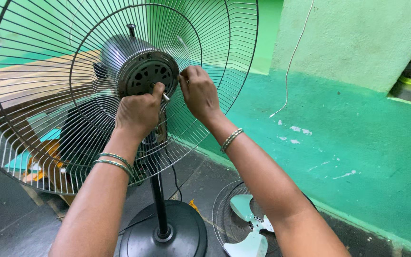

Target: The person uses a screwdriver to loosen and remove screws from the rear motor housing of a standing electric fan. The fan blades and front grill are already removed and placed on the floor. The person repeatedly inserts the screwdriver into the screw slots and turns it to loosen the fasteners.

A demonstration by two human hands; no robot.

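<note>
Both my hands close at the motor face (147, 76): left hand (139, 112) pinching the shaft (165, 96), right hand (200, 93) gripping the rear grille (48, 119). Slipping fingers could, I judge, snag on wires.

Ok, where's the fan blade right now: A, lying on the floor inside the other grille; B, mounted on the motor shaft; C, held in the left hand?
A: the pale fan blade lies in the loose grille on the floor, while both hands work at the motor.
</note>
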